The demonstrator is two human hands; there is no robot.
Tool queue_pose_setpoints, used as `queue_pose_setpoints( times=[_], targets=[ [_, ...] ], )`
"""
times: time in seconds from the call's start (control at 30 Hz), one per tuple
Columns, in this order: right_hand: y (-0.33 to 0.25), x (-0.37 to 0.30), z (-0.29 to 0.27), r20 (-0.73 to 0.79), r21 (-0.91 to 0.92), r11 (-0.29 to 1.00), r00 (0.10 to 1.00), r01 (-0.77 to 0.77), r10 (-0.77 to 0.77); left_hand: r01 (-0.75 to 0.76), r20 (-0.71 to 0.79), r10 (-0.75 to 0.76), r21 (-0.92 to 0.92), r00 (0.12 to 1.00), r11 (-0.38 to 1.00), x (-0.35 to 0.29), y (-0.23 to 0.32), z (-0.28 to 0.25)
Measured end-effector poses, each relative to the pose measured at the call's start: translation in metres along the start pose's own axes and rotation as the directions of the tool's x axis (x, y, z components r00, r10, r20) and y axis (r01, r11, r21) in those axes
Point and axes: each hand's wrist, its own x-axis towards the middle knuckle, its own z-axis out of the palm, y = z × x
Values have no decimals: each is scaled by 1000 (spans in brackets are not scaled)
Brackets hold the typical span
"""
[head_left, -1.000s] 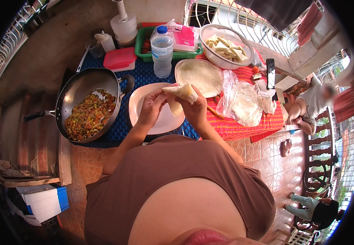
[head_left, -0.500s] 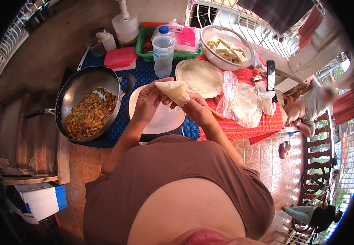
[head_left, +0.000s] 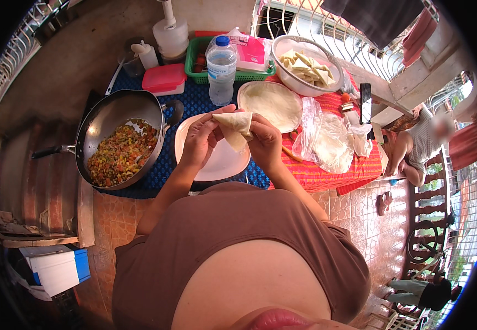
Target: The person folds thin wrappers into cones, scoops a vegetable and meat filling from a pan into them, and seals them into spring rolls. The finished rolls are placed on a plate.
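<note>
Between my two hands, above a white plate (head_left: 216, 165), is a pale folded pastry wrapper (head_left: 235, 125) in a triangular shape. My left hand (head_left: 201, 136) pinches its left corner. On its right side, the fingers of my right hand (head_left: 266, 140) grip the edge, with a loose flap hanging down. Beyond the hands, a round stack of flat wrappers (head_left: 271, 104) lies on a plate. To the left, a deep pan (head_left: 153, 165) holds a chopped vegetable filling (head_left: 120, 151) with a spoon in it. Several folded triangles (head_left: 304, 67) fill a clear bowl (head_left: 334, 82) at the back right.
Behind the plate stand a water bottle (head_left: 221, 77), a green basket (head_left: 197, 49) and a pink-lidded box (head_left: 164, 78). Plastic-wrapped wrappers (head_left: 332, 144) and a phone (head_left: 365, 102) lie on the red cloth at right. One person (head_left: 422, 137) sits beyond the table; another (head_left: 433, 294) is farther off.
The folded wrapper has turned in my hands, its flap now pointing down. My right hand has shifted up along its right side, while the left keeps its hold.
</note>
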Motion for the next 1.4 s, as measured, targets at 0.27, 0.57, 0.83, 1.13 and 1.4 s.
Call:
queue_pose_setpoints(
  times=[0.27,0.57,0.83,1.13,1.4],
  targets=[
    [2,-1,2,-79,-235,945,965,227,-252,-19,-50,16,-65,999,998,1,-5,8],
    [9,1,1,33,-431,814,909,389,-417,49,-104,-78,-255,991,966,-2,-1,21],
    [10,-3,2,104,-454,787,903,417,-418,76,-185,-104,-152,977,985,-1,-6,16],
    [14,-6,-6,25,-572,783,959,244,-281,78,-225,-123,-199,967,977,4,-11,1],
    [-11,-8,6,-75,-561,824,988,73,-138,31,-323,-98,-206,941,978,6,-15,-3]
  ],
)
